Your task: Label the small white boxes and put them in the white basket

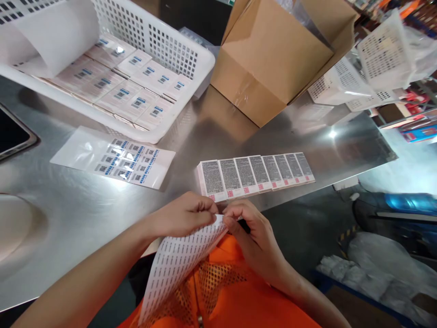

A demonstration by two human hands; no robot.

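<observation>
L hand (186, 213) and R hand (246, 228) meet at the top edge of a label sheet (177, 264), both pinched on it w/ fingertips close together; R fingers (235, 214) curl at the corner, exact grip on a single label can't be told. Sheet hangs down over an orange mesh vest (232, 291), just off the table edge. Just beyond the hands, a row of small boxes (254, 175) lies side by side on the steel table (191, 136), printed faces up. Left of that, a sticker sheet (114, 157) w/ blue-marked codes lies flat. Further back, a white basket (170, 50) holds more boxes; a cardboard carton (273, 59) stands behind the row.
</observation>
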